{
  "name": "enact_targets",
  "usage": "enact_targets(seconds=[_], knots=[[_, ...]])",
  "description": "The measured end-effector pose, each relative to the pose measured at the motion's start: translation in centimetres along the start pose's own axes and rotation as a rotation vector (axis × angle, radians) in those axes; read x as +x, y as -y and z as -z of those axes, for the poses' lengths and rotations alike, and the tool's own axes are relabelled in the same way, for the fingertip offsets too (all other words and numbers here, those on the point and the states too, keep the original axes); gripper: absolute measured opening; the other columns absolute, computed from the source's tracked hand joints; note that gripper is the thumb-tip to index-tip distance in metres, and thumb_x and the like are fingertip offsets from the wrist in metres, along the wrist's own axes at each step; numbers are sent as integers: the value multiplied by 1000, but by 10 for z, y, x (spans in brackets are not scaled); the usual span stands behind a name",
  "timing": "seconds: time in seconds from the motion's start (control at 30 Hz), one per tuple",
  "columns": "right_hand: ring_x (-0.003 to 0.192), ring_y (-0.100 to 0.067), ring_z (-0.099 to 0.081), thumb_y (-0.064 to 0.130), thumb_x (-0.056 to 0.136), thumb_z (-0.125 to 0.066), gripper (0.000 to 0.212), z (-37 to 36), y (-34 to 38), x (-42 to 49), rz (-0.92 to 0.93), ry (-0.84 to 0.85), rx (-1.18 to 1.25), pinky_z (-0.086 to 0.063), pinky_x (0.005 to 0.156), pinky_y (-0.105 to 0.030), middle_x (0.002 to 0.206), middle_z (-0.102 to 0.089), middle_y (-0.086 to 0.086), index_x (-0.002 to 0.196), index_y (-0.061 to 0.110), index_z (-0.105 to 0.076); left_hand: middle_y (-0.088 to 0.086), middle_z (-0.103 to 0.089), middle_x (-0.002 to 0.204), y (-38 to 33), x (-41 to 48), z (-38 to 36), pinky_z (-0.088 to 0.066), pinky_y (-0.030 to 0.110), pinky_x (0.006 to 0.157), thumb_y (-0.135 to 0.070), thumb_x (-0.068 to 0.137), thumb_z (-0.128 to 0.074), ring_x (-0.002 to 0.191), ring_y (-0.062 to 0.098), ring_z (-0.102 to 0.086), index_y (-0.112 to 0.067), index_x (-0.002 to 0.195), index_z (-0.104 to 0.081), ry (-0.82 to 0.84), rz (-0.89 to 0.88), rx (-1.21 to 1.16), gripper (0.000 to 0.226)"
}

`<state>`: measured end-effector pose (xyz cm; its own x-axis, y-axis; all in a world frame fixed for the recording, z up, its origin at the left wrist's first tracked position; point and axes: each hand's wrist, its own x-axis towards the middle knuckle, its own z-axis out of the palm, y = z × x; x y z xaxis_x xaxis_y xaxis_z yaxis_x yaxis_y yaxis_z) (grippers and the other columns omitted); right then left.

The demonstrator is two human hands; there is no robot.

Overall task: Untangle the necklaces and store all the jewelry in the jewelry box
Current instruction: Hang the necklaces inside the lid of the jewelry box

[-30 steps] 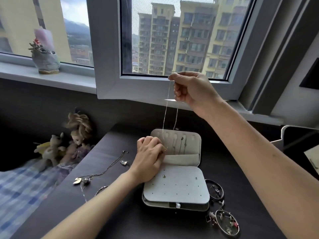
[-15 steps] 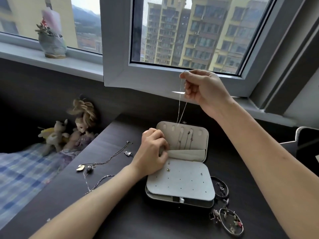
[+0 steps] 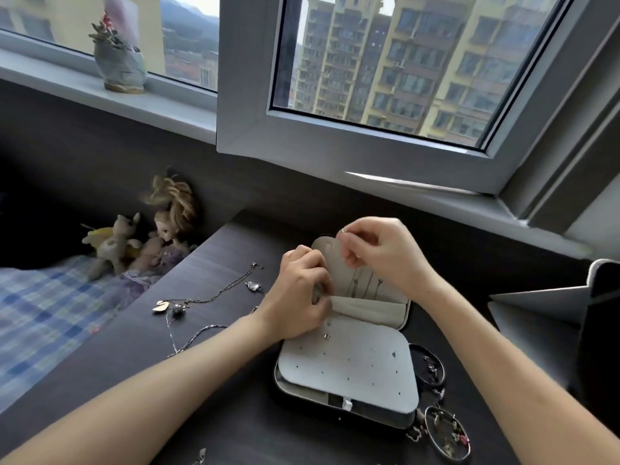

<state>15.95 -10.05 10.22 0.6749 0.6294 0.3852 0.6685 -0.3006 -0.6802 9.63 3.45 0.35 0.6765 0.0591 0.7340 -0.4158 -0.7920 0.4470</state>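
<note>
Pinching fine silver chain necklace [image 3: 343, 231] by its clasp, right hand [image 3: 382, 256] at twelve o'clock of open grey-lined jewelry box [image 3: 352, 364]; curled left hand [image 3: 298, 297] gripping lid pocket [image 3: 369, 305]. Hanging step; next, probably hooking it, then untangling pendant necklaces [image 3: 201, 298] at nine o'clock.

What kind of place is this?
Probably a bedroom in a high-rise flat: a blonde-haired doll and beige plush toy sit on blue checked bedding beside the dark wooden desk, and tall yellow apartment blocks show through the window.
</note>
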Motion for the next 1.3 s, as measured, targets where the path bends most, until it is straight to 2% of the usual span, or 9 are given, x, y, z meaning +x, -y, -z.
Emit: enact_targets(seconds=[0.17, 0.3, 0.43, 0.5, 0.67, 0.83, 1.03, 1.17, 1.3], knots=[[66, -5, -60, 13, 91, -60, 12, -20, -24, -15, 102, -102, -340, -51, 66, -22, 74, -65, 6, 90, 10, -72, -2, -51, 74, -1, -7, 4, -36, 32, 83, -20, 63, -43, 86, 13, -41, -10, 63, -62, 21, 14, 22, 22], [68, -7, -59, 16, 89, -64, 11, -27, -33, -20, 141, -209, -408, -44, 61, -15, 78, -70, -1, 90, 8, -73, -2, -50, 76, -2, -8, 4, -32, 29, 85, -22, 62, -41, 87, 12, -40, -10, 64, -62, 37, 30, 43, 24], [62, -17, -65, 11, 83, -68, 6, -38, -37, -18, 275, -278, -522, -54, 55, -29, 70, -69, -4, 78, 7, -72, 0, -52, 78, 0, -9, 4, -30, 27, 85, -23, 62, -40, 89, 14, -40, -10, 67, -61, 60, 35, 78, 25], [57, -19, -64, 11, 79, -71, 7, -44, -39, -16, 278, -337, -568, -54, 51, -30, 65, -68, -4, 74, 7, -70, 1, -52, 78, 0, -9, 3, -31, 28, 86, -24, 62, -39, 89, 15, -40, -10, 68, -61, 69, 40, 83, 27], [49, -18, -61, 14, 72, -81, 18, -51, -34, -14, 138, -469, -591, -41, 48, -20, 58, -64, -3, 71, 6, -65, 0, -52, 80, 0, -10, 4, -34, 34, 86, -23, 62, -38, 90, 17, -42, -11, 69, -61, 84, 42, 87, 27], [49, -18, -55, 18, 81, -73, 21, -51, -24, -13, 20, -506, -485, -41, 48, -23, 57, -56, -1, 78, 6, -56, 0, -51, 80, 0, -10, 5, -34, 35, 85, -22, 62, -38, 90, 16, -40, -11, 69, -61, 83, 37, 70, 26], [57, -13, -55, 16, 83, -70, 17, -45, -24, -7, -108, -467, -410, -49, 56, -30, 60, -54, 4, 74, 12, -55, 1, -50, 80, 0, -11, 5, -35, 35, 85, -15, 62, -42, 91, 15, -39, -11, 71, -62, 91, 49, 54, 22], [63, -12, -54, 16, 82, -68, 17, -42, -22, -4, -186, -442, -401, -38, 52, -23, 64, -55, 6, 73, 16, -53, 0, -50, 80, -2, -10, 5, -33, 34, 86, -19, 63, -36, 91, 14, -38, -11, 70, -61, 87, 41, 47, 28], [70, -15, -55, 17, 81, -66, 12, -43, -17, -1, -272, -422, -365, -36, 53, -23, 70, -58, 4, 75, 16, -56, 0, -50, 81, -2, -10, 6, -33, 35, 88, -21, 62, -34, 91, 16, -38, -10, 71, -61, 98, 33, 55, 31]])
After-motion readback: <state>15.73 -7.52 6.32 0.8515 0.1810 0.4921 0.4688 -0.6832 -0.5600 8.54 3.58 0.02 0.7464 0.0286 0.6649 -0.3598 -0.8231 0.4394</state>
